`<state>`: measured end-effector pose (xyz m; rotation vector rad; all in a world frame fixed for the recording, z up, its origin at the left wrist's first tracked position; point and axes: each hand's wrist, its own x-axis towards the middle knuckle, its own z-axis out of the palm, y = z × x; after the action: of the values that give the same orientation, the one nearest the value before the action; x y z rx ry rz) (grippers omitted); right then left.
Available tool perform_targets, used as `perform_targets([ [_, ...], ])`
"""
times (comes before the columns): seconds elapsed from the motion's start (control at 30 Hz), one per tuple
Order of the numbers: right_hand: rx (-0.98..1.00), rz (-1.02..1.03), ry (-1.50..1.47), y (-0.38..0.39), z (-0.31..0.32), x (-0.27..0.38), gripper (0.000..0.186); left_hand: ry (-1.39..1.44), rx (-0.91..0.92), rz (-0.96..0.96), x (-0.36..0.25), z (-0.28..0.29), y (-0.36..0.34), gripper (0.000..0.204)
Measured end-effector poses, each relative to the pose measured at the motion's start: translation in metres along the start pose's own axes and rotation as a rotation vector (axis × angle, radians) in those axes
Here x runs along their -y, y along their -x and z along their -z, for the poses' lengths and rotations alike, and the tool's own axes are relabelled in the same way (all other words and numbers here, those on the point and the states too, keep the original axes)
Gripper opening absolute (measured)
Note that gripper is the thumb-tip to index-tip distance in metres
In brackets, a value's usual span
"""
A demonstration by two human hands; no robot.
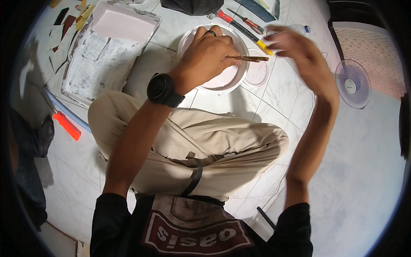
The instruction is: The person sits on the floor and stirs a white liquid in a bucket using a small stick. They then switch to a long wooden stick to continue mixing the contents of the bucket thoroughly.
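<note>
Left hand [209, 53] grips brown stick [252, 58] over white bucket [222, 90], far centre; loose grip could drop it. Right hand [303, 52], right of bucket, too blurred to tell whether open or gripping; careless sweep could knock red-and-yellow tool [260, 44].

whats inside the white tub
Pale pinkish material shows inside the tub, clearest toward its near side. The left hand covers much of the middle, so whatever lies beneath it is hidden, and the depth can't be told.
</note>
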<state>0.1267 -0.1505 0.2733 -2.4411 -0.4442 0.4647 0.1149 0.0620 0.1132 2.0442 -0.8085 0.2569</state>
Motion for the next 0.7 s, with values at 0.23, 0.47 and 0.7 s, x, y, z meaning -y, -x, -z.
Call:
perform_targets([
  [0.23,-0.391,0.388,-1.851,0.051,-0.047,-0.060,0.096,0.008,-0.006,-0.041,-0.004,0.008,-0.001,0.014],
  [0.47,-0.514,0.384,-1.991,0.066,-0.091,-0.048,0.088,-0.097,0.013,0.003,-0.015,0.012,-0.002,0.011],
  [0.7,-0.577,0.060,-1.078,0.058,-0.112,-0.060,0.054,-0.112,0.036,-0.030,-0.012,0.011,-0.003,0.014],
])
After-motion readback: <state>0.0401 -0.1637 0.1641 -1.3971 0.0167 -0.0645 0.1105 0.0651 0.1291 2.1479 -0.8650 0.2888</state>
